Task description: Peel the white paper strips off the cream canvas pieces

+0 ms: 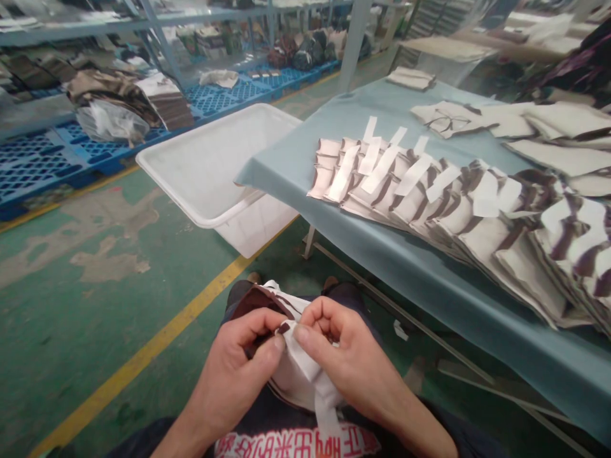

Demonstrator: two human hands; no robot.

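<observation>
Over my lap lies a white and dark brown fabric piece (291,375), with a white strip (326,407) hanging from it. My left hand (243,362) pinches its dark edge between thumb and forefinger. Close beside it, my right hand (341,343) is closed on the white cloth, thumb against curled fingers. The two sets of fingertips nearly meet at the fabric's upper edge. What lies under the right fingers is partly hidden.
To my right a blue-green covered table (281,159) bears rows of cream fabric pieces (458,216) with white strips. Eyeglasses (449,121) rest on cloth farther back. A white plastic tub (191,172) stands at the table's left corner. Blue pallets (52,152) and shelving are behind.
</observation>
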